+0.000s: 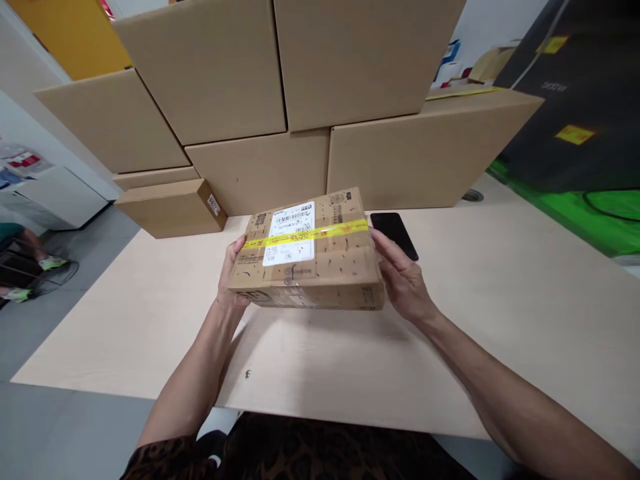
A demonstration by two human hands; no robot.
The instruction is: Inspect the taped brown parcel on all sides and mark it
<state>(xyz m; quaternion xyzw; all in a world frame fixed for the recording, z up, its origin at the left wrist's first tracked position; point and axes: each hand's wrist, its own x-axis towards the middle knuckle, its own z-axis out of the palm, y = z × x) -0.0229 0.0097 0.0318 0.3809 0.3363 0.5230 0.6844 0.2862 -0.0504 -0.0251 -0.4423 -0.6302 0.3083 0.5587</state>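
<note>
A flat brown cardboard box (340,263) is held up over the table, its top tilted toward me. Yellow tape (345,229) runs across it and over a white shipping label (290,237). My left hand (233,273) grips the box's left side, thumb along the top edge. On the opposite side my right hand (404,277) is closed against the box, its fingertips partly hidden behind it. Just beyond the right hand, a black smartphone (394,235) lies on the table.
Large cardboard boxes (260,173) are stacked along the back of the pale wooden table (125,320). A smaller closed carton (173,210) lies at the back left. A dark grey object (585,87) stands at right over a green surface (570,217). A seated person's leg (30,243) shows far left.
</note>
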